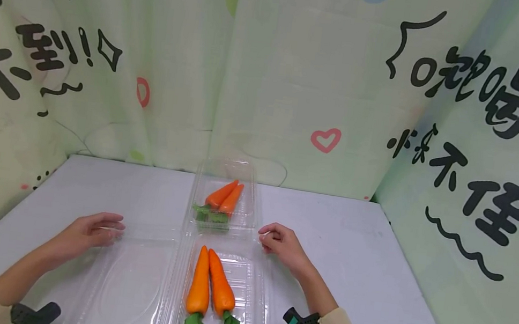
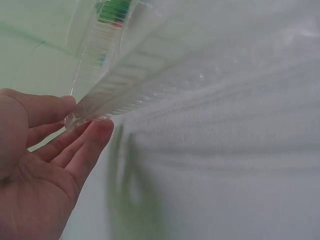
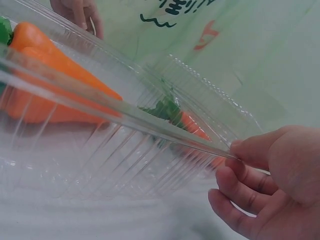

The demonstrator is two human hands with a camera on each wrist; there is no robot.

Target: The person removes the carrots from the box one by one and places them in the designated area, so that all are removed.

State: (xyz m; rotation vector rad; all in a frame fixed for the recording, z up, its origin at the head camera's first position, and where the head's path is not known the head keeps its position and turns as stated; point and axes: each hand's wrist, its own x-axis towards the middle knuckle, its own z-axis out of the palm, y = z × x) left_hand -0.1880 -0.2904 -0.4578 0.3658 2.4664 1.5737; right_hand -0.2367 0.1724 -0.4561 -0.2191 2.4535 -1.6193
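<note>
Two orange carrots (image 1: 200,282) with green tops lie side by side in the base of a clear plastic clamshell box (image 1: 256,313). Its lid (image 1: 138,282) is folded out to the left. My left hand (image 1: 96,231) pinches the far left corner of this lid, and in the left wrist view the thumb lies above the plastic (image 2: 145,65) with fingertips beneath. At the base's far right corner, my right hand (image 1: 283,246) grips the rim (image 3: 200,146) between thumb and index finger, the other fingers loosely bent.
Right behind the base stands another clear plastic box (image 1: 248,220) with two more carrots (image 1: 221,194) inside. Both are on a white table (image 1: 345,259). Printed curtains (image 1: 279,78) enclose its back and sides.
</note>
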